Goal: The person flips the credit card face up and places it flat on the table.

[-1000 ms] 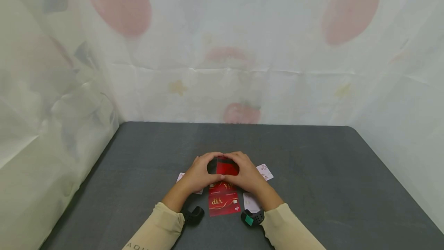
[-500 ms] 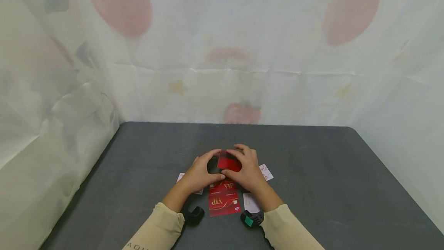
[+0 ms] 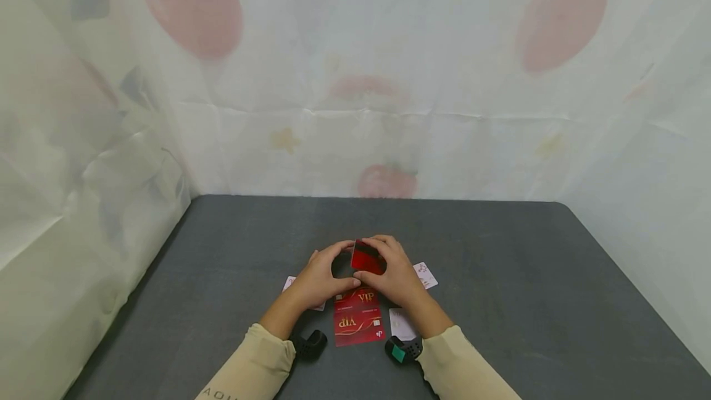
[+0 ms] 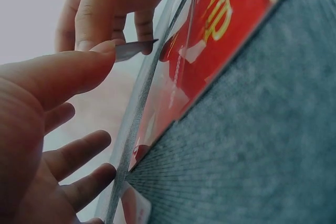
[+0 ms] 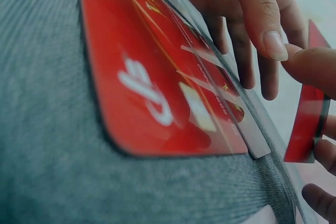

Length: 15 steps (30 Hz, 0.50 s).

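My right hand point(image 3: 391, 270) holds a red card point(image 3: 366, 257) with a dark stripe, gripped between thumb and fingers and tilted up above the table. In the right wrist view this card point(image 5: 304, 124) stands nearly on edge. My left hand point(image 3: 324, 279) faces it with fingers loosely bowed and nothing in them. Its thumb tip meets the right thumb, and its forefinger tip is close to the card's left edge. Below the hands lie overlapping red cards point(image 3: 358, 329) with gold VIP lettering, one partly covering another; their far end is hidden.
Pale patterned cards lie at both sides: one card point(image 3: 424, 275) beyond the right hand, another card point(image 3: 401, 325) by the right wrist, and more card corners point(image 3: 289, 283) show under the left forearm. The dark grey table point(image 3: 472, 252) meets a white printed curtain point(image 3: 444, 141) behind.
The right hand has raised the red striped card from among the others and tilted it, and its fingers have parted from the left hand's fingertips. The left hand has barely moved.
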Tool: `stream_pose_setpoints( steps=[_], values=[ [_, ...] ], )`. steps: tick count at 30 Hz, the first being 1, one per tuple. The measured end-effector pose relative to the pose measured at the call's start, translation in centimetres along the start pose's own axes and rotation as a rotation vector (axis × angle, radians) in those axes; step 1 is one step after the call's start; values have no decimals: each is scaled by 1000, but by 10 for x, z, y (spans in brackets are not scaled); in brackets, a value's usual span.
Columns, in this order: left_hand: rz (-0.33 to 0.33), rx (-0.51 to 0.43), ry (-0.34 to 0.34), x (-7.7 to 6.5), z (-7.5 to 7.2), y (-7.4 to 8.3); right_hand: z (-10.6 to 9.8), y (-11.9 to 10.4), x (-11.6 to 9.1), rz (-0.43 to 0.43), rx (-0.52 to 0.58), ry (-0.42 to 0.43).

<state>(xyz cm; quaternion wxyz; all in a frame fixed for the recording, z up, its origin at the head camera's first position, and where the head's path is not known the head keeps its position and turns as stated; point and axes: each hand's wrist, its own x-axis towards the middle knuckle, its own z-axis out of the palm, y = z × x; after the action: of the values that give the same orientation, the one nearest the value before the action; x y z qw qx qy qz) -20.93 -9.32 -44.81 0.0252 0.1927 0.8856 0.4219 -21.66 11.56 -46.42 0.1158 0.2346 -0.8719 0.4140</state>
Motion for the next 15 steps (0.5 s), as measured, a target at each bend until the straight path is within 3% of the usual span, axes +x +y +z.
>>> stream_pose_setpoints(
  steps=[15],
  values=[
    [29, 28, -8, 1, 2, -4, 0, 1, -2, 81, 209, -54]
  ],
)
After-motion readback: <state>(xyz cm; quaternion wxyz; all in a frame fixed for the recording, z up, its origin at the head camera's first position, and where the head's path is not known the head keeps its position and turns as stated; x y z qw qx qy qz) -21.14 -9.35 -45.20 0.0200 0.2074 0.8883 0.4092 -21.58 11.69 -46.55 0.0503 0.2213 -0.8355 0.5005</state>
